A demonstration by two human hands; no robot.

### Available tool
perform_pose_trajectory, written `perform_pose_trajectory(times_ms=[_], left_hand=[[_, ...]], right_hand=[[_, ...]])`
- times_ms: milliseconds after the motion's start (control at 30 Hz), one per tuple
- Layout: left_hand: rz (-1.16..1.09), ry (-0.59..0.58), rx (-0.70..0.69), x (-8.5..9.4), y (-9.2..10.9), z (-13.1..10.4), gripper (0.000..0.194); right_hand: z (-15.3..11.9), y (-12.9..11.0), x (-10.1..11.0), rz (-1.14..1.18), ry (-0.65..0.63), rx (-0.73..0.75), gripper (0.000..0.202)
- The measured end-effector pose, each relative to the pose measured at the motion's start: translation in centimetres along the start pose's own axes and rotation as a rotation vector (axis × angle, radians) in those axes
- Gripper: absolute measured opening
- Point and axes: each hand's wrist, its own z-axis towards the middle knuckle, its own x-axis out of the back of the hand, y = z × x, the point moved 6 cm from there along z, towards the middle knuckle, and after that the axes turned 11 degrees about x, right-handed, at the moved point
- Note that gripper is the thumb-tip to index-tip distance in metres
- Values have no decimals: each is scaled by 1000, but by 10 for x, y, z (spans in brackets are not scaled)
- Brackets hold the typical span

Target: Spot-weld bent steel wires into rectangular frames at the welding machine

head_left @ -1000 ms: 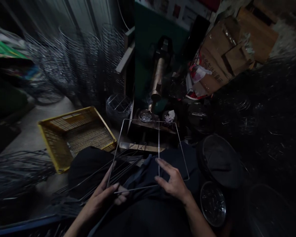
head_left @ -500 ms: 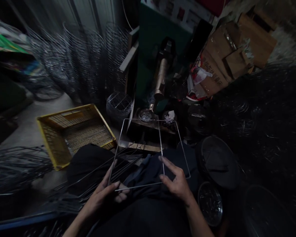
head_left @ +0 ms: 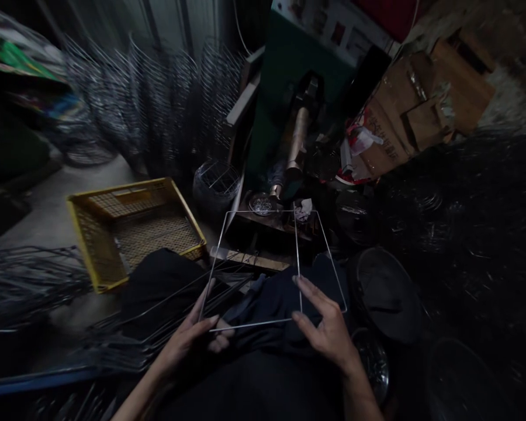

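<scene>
Over my lap I hold a thin metal wire rectangle (head_left: 213,266), its far side over the small worktop. My left hand (head_left: 197,336) is closed around its near left corner, thumb on top. A separate-looking straight wire (head_left: 297,245) runs from the near side to the far side, right of the middle. My right hand (head_left: 326,324) pinches this wire near its close end, where it meets the near side of the rectangle. Whether the two are joined there I cannot tell.
Ahead stands a green machine (head_left: 284,64) with a copper-coloured arm (head_left: 298,137) above a small dish of metal bits (head_left: 260,203). A yellow crate (head_left: 81,242) lies left, stacked wire racks (head_left: 151,99) behind it. Cardboard boxes (head_left: 386,146) and a round dark lid (head_left: 388,292) are right.
The far end of the straight wire has shifted right along the rectangle's far side. Both hands keep their grip, and the whole view has shifted slightly.
</scene>
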Motion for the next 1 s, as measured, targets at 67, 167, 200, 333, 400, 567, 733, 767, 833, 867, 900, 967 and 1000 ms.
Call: perform_pose_trajectory(times_ms=[67,167,200,333,400,567,733,767,833,867,900,967,1000], left_hand=[[11,-15,1,-4,0,5,109],[32,-10,-4,-3,-1,6,110],[32,-12,-9,-3,0,5,110],[23,-33,-20,-1,1,0,112],[30,-32,-16,0,2,-2,111],[41,-33,-12,-3,5,-4,109],[26,-9,-9,-2,4,-3,113],[27,-10,-4,-2,4,-3,114],[33,-17,0,-3,3,-3,114],[39,-19,-2,-4,3,-3,113],[45,-19,-6,-4,4,-4,113],[50,-18,-12,-7,5,-5,113],[51,-17,-13,-8,6,-6,113]], right_hand=[[3,4,-6,-20,-43,6,61],[5,9,-13,-37,-68,8,61],[5,10,-14,-38,-65,6,61],[5,17,-19,-13,-67,-2,60],[4,24,-20,-8,-48,-31,59],[0,28,-25,210,-43,-43,54],[-3,30,-18,313,61,-60,55],[-3,34,-15,294,92,-73,55],[-3,42,-13,259,139,-95,55],[-3,45,-13,243,146,-104,54],[-2,47,-15,230,138,-108,54],[-1,45,-19,224,89,-97,53],[-1,41,-21,233,59,-78,52]])
